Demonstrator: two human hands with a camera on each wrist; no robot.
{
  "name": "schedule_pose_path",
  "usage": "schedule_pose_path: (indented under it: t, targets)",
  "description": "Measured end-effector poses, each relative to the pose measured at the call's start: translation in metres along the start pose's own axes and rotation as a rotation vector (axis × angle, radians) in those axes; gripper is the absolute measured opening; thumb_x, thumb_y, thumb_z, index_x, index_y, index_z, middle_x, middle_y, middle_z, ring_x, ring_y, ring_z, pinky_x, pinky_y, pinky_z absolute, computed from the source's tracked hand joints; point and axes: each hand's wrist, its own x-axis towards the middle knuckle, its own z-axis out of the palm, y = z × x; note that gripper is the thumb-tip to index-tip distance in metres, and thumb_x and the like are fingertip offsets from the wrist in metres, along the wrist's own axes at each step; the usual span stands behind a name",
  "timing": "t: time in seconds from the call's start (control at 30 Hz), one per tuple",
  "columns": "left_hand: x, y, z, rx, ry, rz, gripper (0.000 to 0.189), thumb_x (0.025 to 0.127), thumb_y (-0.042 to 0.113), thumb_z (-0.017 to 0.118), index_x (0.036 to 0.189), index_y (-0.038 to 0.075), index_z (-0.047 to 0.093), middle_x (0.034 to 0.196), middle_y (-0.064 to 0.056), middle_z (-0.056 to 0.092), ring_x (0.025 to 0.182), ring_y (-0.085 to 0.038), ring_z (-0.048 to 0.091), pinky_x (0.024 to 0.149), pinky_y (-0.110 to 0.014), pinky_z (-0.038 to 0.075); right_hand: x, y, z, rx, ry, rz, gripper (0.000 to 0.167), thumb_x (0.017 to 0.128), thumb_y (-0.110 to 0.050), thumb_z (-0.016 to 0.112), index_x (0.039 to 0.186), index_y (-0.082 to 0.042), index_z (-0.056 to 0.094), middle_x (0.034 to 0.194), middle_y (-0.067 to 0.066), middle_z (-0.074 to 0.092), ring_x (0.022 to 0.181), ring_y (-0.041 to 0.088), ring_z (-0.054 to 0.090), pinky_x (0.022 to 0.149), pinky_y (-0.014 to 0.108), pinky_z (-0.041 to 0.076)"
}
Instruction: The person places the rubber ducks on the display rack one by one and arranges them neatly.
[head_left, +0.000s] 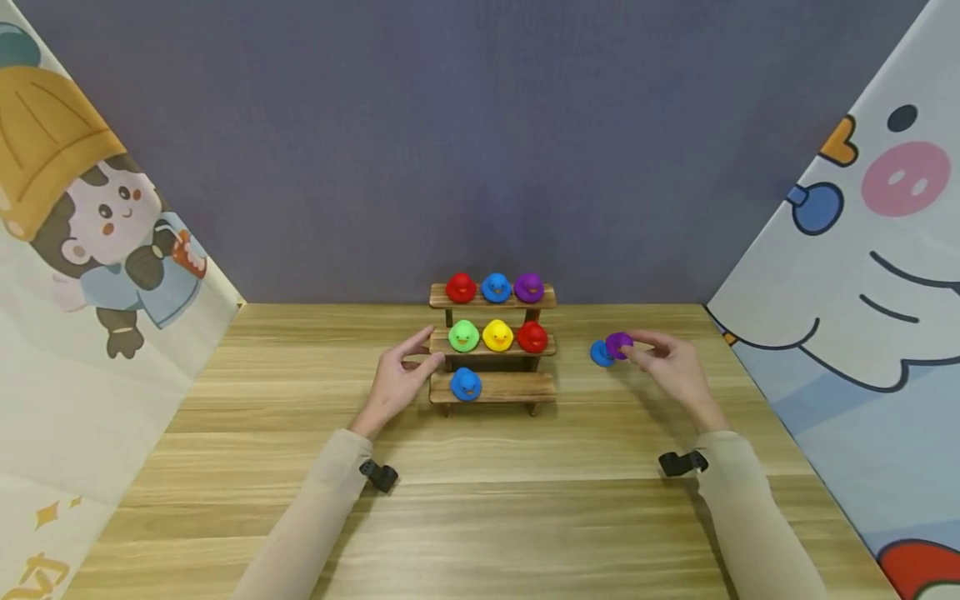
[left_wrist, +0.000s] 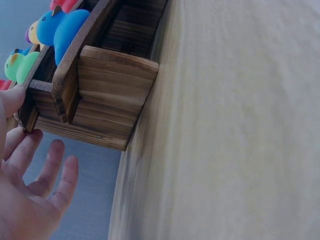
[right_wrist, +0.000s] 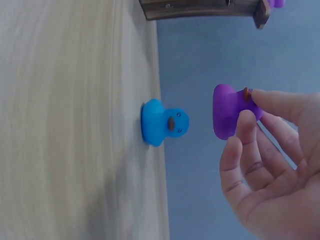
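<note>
A three-tier wooden display stand (head_left: 510, 387) holds several rubber ducks. Red, blue and purple ducks sit on the top step; a green duck (head_left: 463, 337), a yellow duck (head_left: 497, 336) and a red duck (head_left: 532, 337) on the middle one. On the left of the lowest step sits a blue duck (head_left: 466, 384). My left hand (head_left: 397, 379) pinches the left end of the middle step between thumb and index finger, the other fingers spread. Right of the stand, my right hand (head_left: 675, 371) holds a purple duck (right_wrist: 227, 112) by its head, raised above the table beside another blue duck (right_wrist: 157, 122).
The stand is on a wood-grain table (head_left: 480, 500) against a dark grey-blue back panel (head_left: 480, 150). Printed cartoon panels flank the table on the left (head_left: 90, 333) and right (head_left: 840, 275).
</note>
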Motion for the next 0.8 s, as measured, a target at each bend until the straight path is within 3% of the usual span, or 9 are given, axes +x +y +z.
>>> schedule_pose_path:
  t: [0.1,0.37,0.6,0.8]
  targets:
    - [0.000,0.000,0.000,0.000,-0.004,0.005,0.057,0.103,0.026,0.074,0.156,0.015,0.057,0.152,-0.015,0.062,0.126,-0.035,0.065,0.104,-0.055,0.059,-0.002,-0.005,0.003,0.008,-0.001,-0.028,0.050,0.100,-0.041,0.077,0.137,-0.009,0.072,0.112,0.019,0.080,0.077,-0.001,0.068,0.065,0.024,0.058]
    - [0.001,-0.001,0.000,0.005,-0.002,0.013,0.057,0.102,0.025,0.075,0.156,0.016,0.057,0.153,-0.014,0.062,0.126,-0.034,0.066,0.103,-0.051,0.060,-0.007,-0.013,0.016,0.009,-0.032,-0.095,0.041,0.100,-0.034,0.076,0.133,-0.009,0.075,0.113,0.018,0.080,0.077,-0.001,0.069,0.066,0.022,0.057]
    - [0.000,-0.001,0.000,0.010,-0.003,0.007,0.057,0.103,0.026,0.075,0.156,0.017,0.057,0.153,-0.013,0.062,0.126,-0.034,0.066,0.101,-0.045,0.060,-0.014,-0.025,0.026,0.023,-0.111,-0.146,0.040,0.100,-0.029,0.077,0.133,-0.008,0.074,0.107,0.018,0.080,0.079,0.010,0.071,0.066,0.030,0.059]
    - [0.000,0.000,0.000,0.006,-0.001,0.001,0.057,0.103,0.026,0.074,0.156,0.018,0.057,0.153,-0.013,0.062,0.126,-0.033,0.066,0.101,-0.044,0.061,-0.019,-0.033,0.035,0.020,-0.150,-0.174,0.037,0.099,-0.027,0.078,0.131,-0.008,0.076,0.100,0.014,0.081,0.080,0.017,0.072,0.065,0.026,0.058]
